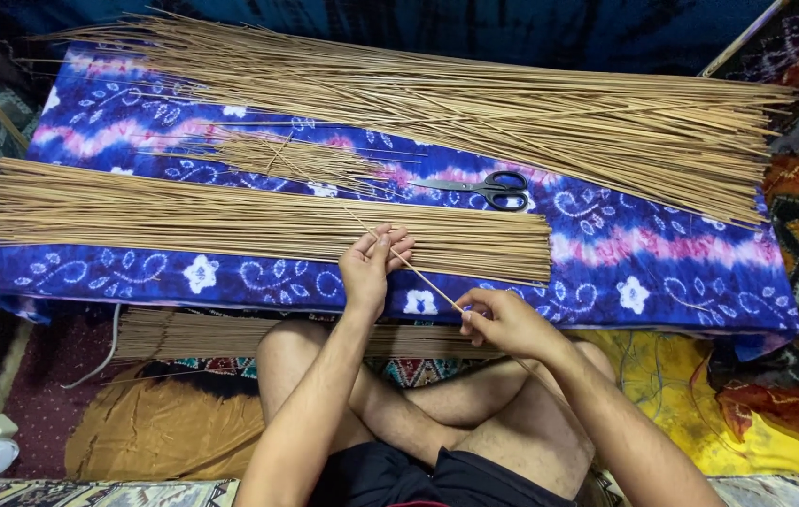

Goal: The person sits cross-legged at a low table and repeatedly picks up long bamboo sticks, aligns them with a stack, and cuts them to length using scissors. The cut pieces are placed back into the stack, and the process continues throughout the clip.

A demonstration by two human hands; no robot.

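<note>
We see left hand (364, 269) and right hand (503, 321), fingers pinched on single thin stick (423, 276), frame centre, slanting over near stick bundle (230, 218) on blue patterned cloth (662, 253); black scissors (486, 189) beyond.

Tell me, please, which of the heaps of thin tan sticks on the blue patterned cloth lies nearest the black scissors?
The small loose heap of short tan sticks, just left of the black scissors; the other two heaps are far longer and fuller.
</note>
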